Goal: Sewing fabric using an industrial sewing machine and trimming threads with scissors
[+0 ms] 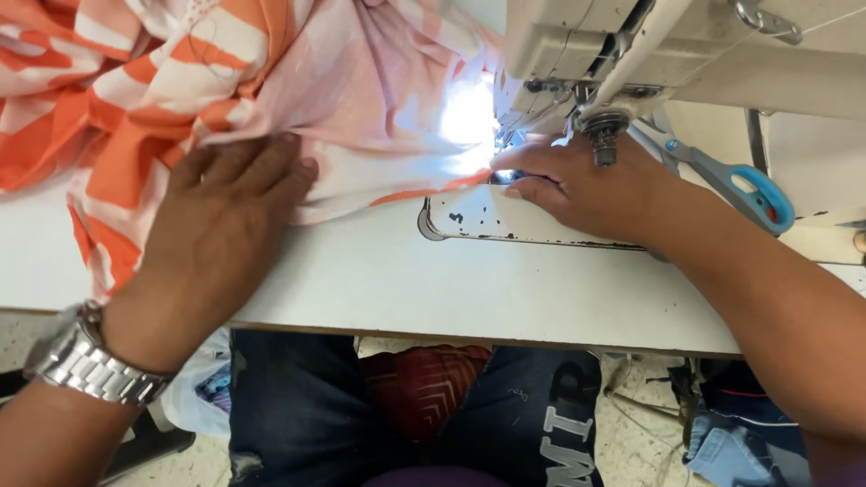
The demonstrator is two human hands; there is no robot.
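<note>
On the white surface [379, 280], seen from the head camera, an orange-and-white striped fabric [271, 81] lies bunched at the upper left and runs toward a cream sewing machine [649, 45] at the upper right. Its near edge is drawn flat under the machine's bright lamp, beside the needle area.

The left hand [225, 212] rests palm down on the fabric, fingers spread wide and flat, gripping nothing. A silver metal watch [90, 361] sits on that wrist. The right hand [586, 185] lies on the scuffed metal plate [478, 221] of the machine bed, fingers drawn narrow together, their tips pressing the fabric's edge right at the needle; whether they pinch the cloth cannot be told.

Behind the right wrist, scissors with blue-and-grey handles [749, 189] lie on the surface. Below its front edge show the person's dark jeans [307, 406] and a red patterned cloth [424, 383] between the knees.
</note>
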